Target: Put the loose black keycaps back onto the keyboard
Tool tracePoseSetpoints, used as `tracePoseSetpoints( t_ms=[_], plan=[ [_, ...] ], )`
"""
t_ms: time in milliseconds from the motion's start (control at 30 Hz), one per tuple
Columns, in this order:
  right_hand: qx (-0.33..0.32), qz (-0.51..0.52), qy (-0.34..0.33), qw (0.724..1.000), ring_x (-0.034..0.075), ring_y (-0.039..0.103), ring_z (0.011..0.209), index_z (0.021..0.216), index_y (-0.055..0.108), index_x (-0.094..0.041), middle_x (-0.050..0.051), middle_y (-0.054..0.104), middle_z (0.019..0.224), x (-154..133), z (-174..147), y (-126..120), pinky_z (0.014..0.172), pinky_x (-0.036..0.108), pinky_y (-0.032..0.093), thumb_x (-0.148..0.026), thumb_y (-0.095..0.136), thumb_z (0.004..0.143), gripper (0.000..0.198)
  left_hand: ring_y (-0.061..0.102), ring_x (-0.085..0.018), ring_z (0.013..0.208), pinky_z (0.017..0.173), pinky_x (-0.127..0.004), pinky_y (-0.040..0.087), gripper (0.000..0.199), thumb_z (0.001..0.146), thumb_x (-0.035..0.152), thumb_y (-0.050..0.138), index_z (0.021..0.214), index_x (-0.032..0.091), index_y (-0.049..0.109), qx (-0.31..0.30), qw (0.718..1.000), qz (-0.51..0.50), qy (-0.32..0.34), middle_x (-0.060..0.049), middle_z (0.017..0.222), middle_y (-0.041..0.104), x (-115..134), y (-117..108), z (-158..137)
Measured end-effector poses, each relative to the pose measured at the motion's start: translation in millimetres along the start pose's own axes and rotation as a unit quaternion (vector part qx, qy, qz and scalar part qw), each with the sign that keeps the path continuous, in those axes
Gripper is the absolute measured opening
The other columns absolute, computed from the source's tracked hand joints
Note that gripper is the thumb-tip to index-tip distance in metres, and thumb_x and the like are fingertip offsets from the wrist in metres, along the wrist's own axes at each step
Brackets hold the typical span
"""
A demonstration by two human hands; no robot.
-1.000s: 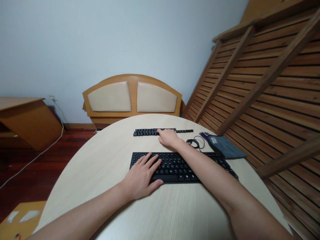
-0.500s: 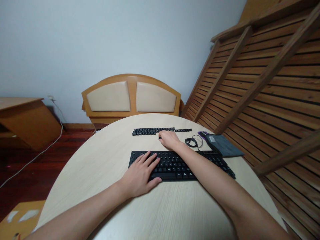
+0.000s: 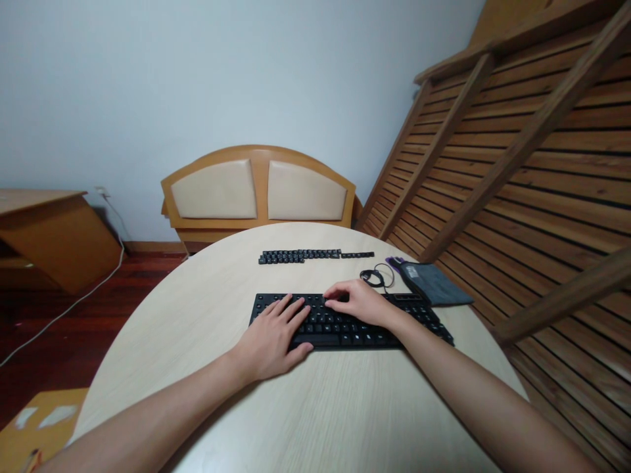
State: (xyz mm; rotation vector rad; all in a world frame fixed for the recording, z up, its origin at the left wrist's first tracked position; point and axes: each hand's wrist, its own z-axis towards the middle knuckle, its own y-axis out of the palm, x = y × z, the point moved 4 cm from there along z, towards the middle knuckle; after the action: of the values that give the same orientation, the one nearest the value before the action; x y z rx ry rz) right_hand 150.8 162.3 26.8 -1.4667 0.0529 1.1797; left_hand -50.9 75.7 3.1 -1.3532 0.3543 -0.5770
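Observation:
A black computer keyboard [image 3: 340, 338] lies on the round table. My left hand [image 3: 273, 338] rests flat over the keyboard's left end, fingers spread. Above the keyboard's upper middle, my right hand [image 3: 357, 302] pinches a small black keycap between thumb and forefinger. The fingers largely cover that keycap. Beyond the keyboard, loose black keycaps [image 3: 280, 257] are laid out in close rows, with a thinner strip of keycaps [image 3: 357, 255] to their right.
The pale round table [image 3: 197, 315] carries everything. A coiled black cable [image 3: 372, 278] lies behind the keyboard, beside a dark grey pouch [image 3: 438, 284] with a purple edge. A slatted wooden frame [image 3: 493, 164] leans along the right. A headboard [image 3: 262, 190] stands behind the table.
My right hand has drawn back from the loose keycap rows to the keyboard's upper middle, fingers still pinched. My left hand keeps its place on the keyboard. The view has shifted slightly.

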Motion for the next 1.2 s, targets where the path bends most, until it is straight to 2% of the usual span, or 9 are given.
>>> tracePoseSetpoints(
  t_ms=[167, 267, 533, 700, 833, 1033, 1200],
  plan=[
    [-0.008, 0.013, -0.005, 1.000, 0.022, 0.073, 0.095, 0.103, 0.079, -0.021, 0.006, 0.079, 0.102, 6.6, -12.0, 3.2, 0.091, 0.033, 0.052, -0.038, 0.070, 0.086, 0.025, 0.030, -0.035, 0.147, 0.119, -0.050, 0.030, 0.071, 0.095, 0.058, 0.048, 0.151, 0.015, 0.042, -0.008, 1.000, 0.008, -0.003, -0.011, 0.157, 0.039, -0.2, 0.6, 0.3],
    [-0.005, -0.003, -0.008, 1.000, 0.022, 0.073, 0.097, 0.104, 0.079, -0.023, 0.005, 0.079, 0.104, 7.5, -12.0, 3.3, 0.090, 0.032, 0.052, -0.039, 0.070, 0.087, 0.025, 0.030, -0.035, 0.147, 0.119, -0.050, 0.030, 0.071, 0.096, 0.059, 0.046, 0.152, 0.015, 0.041, -0.015, 1.000, 0.017, -0.006, -0.010, 0.158, 0.038, 0.5, -0.4, 0.4],
    [-0.028, -0.148, -0.041, 0.988, 0.021, 0.073, 0.099, 0.109, 0.078, -0.026, 0.003, 0.078, 0.106, -10.5, -14.2, 4.8, 0.087, 0.030, 0.051, -0.034, 0.065, 0.092, 0.023, 0.030, -0.034, 0.147, 0.119, -0.048, 0.030, 0.070, 0.096, 0.059, 0.045, 0.151, 0.016, 0.041, 0.002, 1.000, 0.017, 0.001, -0.009, 0.157, 0.039, 0.0, 1.7, -1.0],
    [-0.040, -0.199, -0.037, 0.978, 0.022, 0.072, 0.102, 0.109, 0.078, -0.024, 0.004, 0.078, 0.108, -18.9, -14.1, 5.4, 0.088, 0.030, 0.050, -0.032, 0.063, 0.094, 0.023, 0.029, -0.034, 0.148, 0.118, -0.048, 0.030, 0.071, 0.097, 0.061, 0.042, 0.152, 0.016, 0.040, 0.005, 1.000, 0.018, 0.003, -0.009, 0.158, 0.038, -1.0, 3.3, -1.5],
    [-0.053, -0.235, -0.033, 0.970, 0.022, 0.072, 0.097, 0.106, 0.079, -0.023, 0.005, 0.079, 0.104, -23.6, -11.3, 5.4, 0.084, 0.029, 0.049, -0.032, 0.062, 0.094, 0.022, 0.029, -0.034, 0.148, 0.118, -0.049, 0.030, 0.071, 0.097, 0.060, 0.042, 0.152, 0.016, 0.040, -0.006, 1.000, 0.018, -0.001, -0.010, 0.158, 0.037, -0.2, 2.1, -1.2],
    [-0.076, -0.246, 0.002, 0.966, 0.022, 0.071, 0.095, 0.099, 0.080, -0.025, 0.004, 0.079, 0.100, -26.4, -0.7, 2.6, 0.081, 0.029, 0.048, -0.031, 0.068, 0.088, 0.018, 0.028, -0.034, 0.148, 0.119, -0.049, 0.029, 0.072, 0.097, 0.061, 0.042, 0.153, 0.015, 0.039, -0.015, 1.000, 0.011, -0.007, -0.010, 0.159, 0.035, 0.8, 0.5, -1.0],
    [-0.143, -0.229, 0.061, 0.961, 0.021, 0.072, 0.086, 0.089, 0.082, -0.025, 0.002, 0.080, 0.089, -31.2, 17.6, -1.7, 0.073, 0.026, 0.047, -0.028, 0.075, 0.079, 0.012, 0.026, -0.033, 0.149, 0.120, -0.049, 0.028, 0.072, 0.098, 0.062, 0.041, 0.154, 0.016, 0.036, -0.015, 1.000, 0.003, -0.005, -0.009, 0.160, 0.033, -0.6, 3.4, -1.7]
  ],
)
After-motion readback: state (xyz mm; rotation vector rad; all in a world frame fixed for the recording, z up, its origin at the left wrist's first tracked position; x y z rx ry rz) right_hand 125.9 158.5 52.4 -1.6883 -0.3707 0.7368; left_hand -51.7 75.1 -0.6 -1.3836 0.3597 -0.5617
